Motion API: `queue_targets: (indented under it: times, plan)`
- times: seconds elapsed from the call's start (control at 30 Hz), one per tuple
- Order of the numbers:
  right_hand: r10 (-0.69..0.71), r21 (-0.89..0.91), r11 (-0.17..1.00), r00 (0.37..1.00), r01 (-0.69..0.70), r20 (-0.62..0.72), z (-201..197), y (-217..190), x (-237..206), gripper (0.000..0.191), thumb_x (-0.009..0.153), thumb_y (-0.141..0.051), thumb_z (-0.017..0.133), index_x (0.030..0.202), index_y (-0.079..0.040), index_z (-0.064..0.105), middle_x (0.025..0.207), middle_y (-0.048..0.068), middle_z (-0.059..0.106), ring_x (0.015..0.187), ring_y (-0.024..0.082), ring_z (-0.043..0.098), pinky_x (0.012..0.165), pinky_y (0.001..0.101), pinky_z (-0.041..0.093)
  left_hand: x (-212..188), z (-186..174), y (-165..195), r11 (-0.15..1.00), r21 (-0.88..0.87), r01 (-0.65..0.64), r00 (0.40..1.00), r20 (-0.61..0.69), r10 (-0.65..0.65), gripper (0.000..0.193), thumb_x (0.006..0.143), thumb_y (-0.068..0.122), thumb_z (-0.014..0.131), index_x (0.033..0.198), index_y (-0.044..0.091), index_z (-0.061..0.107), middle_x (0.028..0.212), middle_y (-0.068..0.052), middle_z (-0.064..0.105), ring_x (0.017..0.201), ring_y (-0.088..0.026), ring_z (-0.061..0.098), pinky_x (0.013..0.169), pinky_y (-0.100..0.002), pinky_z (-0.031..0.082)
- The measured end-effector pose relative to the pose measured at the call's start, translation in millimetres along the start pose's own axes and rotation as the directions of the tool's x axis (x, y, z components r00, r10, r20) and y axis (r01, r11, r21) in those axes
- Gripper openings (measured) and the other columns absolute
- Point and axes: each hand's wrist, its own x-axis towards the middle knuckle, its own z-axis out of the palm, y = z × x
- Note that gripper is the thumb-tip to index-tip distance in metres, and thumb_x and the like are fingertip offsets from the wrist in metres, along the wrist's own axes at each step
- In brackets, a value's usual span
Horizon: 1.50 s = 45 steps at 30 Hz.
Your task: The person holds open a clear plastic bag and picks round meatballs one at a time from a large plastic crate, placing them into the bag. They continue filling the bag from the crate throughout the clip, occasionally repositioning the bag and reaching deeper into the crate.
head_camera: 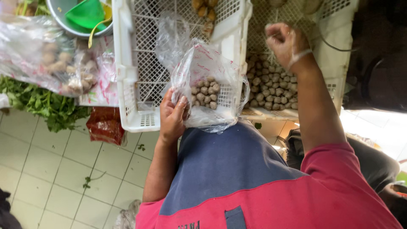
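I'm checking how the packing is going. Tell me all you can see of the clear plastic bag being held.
The clear plastic bag is thin, crinkled film with faint red print, its mouth open and loose at the top. A small heap of round grey-brown balls sits inside. The left hand grips its side, holding it over the white lattice crate. The right hand is apart from it.

the clear plastic bag (203,72) has faint red print and holds grey-brown balls (205,91). more grey-brown balls (271,91) fill the right white lattice crate (335,80); the left white crate (140,63) shows a grid pattern. the shirt (254,182) is dark blue above red. a bright green scoop (87,15) sits in a silver bowl (63,23). leafy greens (42,104) are deep green, a packet (104,125) dark red, the floor tiles (51,169) pale cream.
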Motion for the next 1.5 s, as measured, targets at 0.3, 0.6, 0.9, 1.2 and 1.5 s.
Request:
queue_targets:
  times: [0.3,0.6,0.9,1.2,1.5]
  plan:
    - [0.154,-0.672,0.736,0.948,0.077,0.278,82.7,93.9,8.4,0.032,0.089,0.0,0.068,0.12,-0.008,0.073,0.125,0.023,0.068,0.112,0.04,0.065,0.095,0.048,0.054,-2.4,-1.8,-0.3,0.999,-0.004,-0.05,0.998,0.043,0.05,0.049,0.105,0.003,0.06,0.152,-0.003,0.045,0.114,-0.007,0.064,0.089,-0.008,0.06,0.074,-0.023,0.049]
    - [0.026,0.294,0.95,0.966,-0.103,0.255,7.3,-11.9,-34.7,0.034,0.095,-0.009,0.076,0.128,-0.009,0.069,0.114,0.017,0.072,0.102,0.022,0.067,0.095,0.0325,0.059,-2.0,7.0,6.4,1.0,-0.013,0.0,1.0,-0.012,0.0,0.047,0.101,0.005,0.061,0.145,0.001,0.046,0.098,0.001,0.062,0.073,-0.003,0.052,0.059,-0.02,0.041]
    - [0.281,-0.113,0.957,0.949,-0.267,0.144,8.9,14.4,-0.9,0.036,0.101,-0.018,0.065,0.137,-0.013,0.063,0.136,0.014,0.067,0.118,0.026,0.067,0.103,0.0391,0.055,-1.7,6.7,5.2,0.999,-0.037,-0.016,0.999,0.041,0.017,0.046,0.102,0.004,0.062,0.146,0.002,0.046,0.092,0.003,0.058,0.064,-0.001,0.043,0.054,-0.019,0.032]
    - [0.34,-0.395,0.891,0.906,-0.225,0.251,60.7,94.4,8.1,0.024,0.097,-0.007,0.068,0.122,-0.006,0.068,0.119,0.017,0.071,0.099,0.027,0.067,0.087,0.0421,0.057,-3.8,3.8,2.4,0.999,-0.024,-0.021,1.0,0.013,0.022,0.045,0.102,0.003,0.06,0.145,0.002,0.047,0.094,0.001,0.059,0.066,-0.003,0.046,0.055,-0.021,0.036]
    - [-0.261,0.61,0.791,0.88,-0.041,0.397,12.6,-35.4,-59.2,0.041,0.092,-0.009,0.071,0.132,-0.005,0.06,0.12,0.006,0.066,0.107,0.014,0.06,0.095,0.0319,0.053,-1.6,1.8,0.3,0.999,-0.016,-0.029,0.998,0.047,0.03,0.047,0.103,0.004,0.061,0.148,0.001,0.046,0.097,0.001,0.06,0.067,-0.002,0.048,0.055,-0.02,0.037]
